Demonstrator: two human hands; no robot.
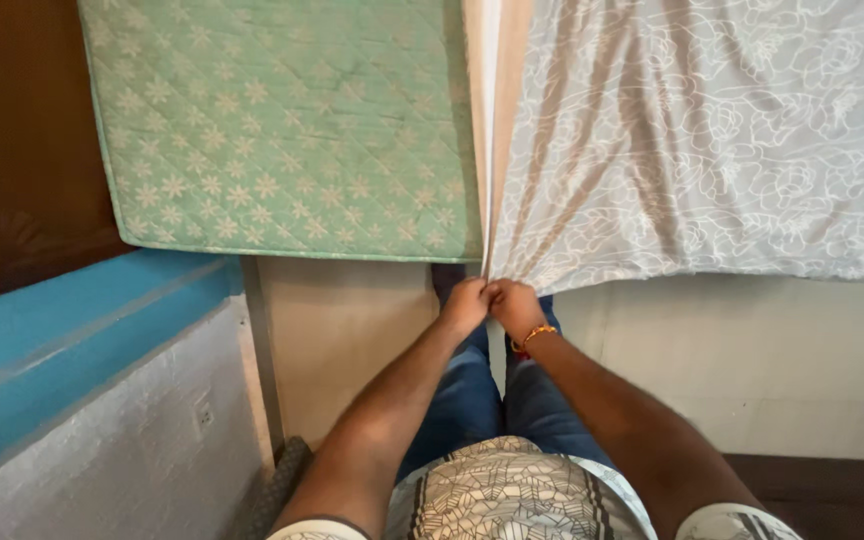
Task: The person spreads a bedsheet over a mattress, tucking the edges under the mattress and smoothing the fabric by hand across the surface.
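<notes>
A grey bedsheet [712, 130] with a white flower outline print lies spread over the right part of a mattress. Its near left corner is pulled down past the mattress edge. My left hand [465, 303] and my right hand [514, 305] meet there, both pinched on that corner of the sheet. A thin orange and gold bangle sits on my right wrist. To the left, the bare green quilted mattress [282, 130] with white flowers shows uncovered. My legs in blue jeans stand just below the hands.
A pale bed frame panel [352, 330] runs under the mattress. A blue and white textured wall [102, 400] stands at the lower left. Dark brown wood [12, 150] fills the upper left corner. A dark floor strip [832, 490] shows at the lower right.
</notes>
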